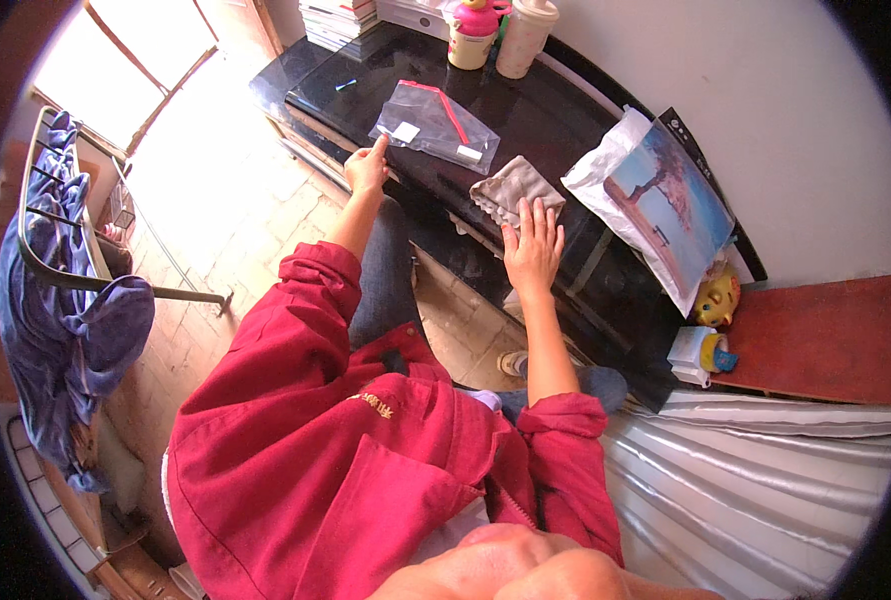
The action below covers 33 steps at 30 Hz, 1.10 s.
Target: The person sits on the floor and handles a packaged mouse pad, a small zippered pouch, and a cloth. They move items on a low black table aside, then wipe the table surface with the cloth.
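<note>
On the glossy black tabletop (565, 142) lies a clear plastic bag (434, 124) with a red zip strip and white labels. My left hand (366, 169) is at the bag's near left corner, thumb on top and fingers curled, seemingly pinching its edge. To the right of the bag is a folded beige-grey cloth (513, 187) with a scalloped edge. My right hand (533, 251) rests palm down at the cloth's near right part, fingers spread and fingertips on the fabric.
At the back stand a pink-lidded cup (469, 41), a pale tumbler (524, 37) and a stack of books (338, 19). A white plastic package with a picture (666, 195) lies right, near a yellow toy (718, 300). A metal rack (137, 289) with blue fabric stands left.
</note>
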Tool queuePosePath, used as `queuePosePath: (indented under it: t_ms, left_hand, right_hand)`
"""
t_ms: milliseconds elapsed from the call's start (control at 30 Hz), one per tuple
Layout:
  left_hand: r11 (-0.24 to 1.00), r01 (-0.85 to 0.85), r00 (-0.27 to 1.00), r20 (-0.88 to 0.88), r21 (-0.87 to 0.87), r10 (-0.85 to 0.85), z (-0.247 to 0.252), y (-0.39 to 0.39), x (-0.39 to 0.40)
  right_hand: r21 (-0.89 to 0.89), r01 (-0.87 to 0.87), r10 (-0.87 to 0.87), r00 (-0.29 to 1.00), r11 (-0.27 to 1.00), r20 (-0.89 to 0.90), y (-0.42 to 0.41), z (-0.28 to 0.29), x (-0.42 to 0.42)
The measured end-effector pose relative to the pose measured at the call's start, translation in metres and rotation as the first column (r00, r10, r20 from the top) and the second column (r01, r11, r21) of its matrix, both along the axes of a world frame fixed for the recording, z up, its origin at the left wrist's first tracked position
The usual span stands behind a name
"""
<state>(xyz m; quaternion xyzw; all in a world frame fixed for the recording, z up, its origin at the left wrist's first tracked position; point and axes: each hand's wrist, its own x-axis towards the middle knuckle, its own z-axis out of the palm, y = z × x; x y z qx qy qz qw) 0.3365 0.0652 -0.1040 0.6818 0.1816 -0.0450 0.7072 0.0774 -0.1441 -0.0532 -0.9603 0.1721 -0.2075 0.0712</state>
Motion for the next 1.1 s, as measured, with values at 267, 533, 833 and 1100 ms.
queuePosePath:
  t_ms: [267, 533, 833, 1100]
  left_hand:
    - [0.78, 0.219, 0.974, -0.085, 0.585, -0.21, 0.048, 0.009, 0.012]
    - [0.508, -0.172, 0.9, 0.345, 0.844, -0.267, 0.053, 0.008, 0.008]
    - [0.542, 0.208, 0.922, 0.021, 0.814, -0.386, 0.057, 0.003, 0.022]
    - [0.958, 0.261, 0.925, 0.252, 0.121, -0.284, 0.011, 0.021, 0.026]
  right_hand:
    - [-0.029, -0.006, 0.007, 0.999, 1.0, 0.038, 0.001, -0.002, 0.002]
    - [-0.009, 0.003, -0.003, 1.0, 1.0, 0.013, 0.004, 0.001, 0.004]
    - [-0.006, 0.009, -0.009, 1.0, 1.0, 0.017, 0.001, 0.001, 0.001]
    - [0.041, 0.059, -0.058, 0.998, 0.997, -0.038, -0.01, 0.004, -0.014]
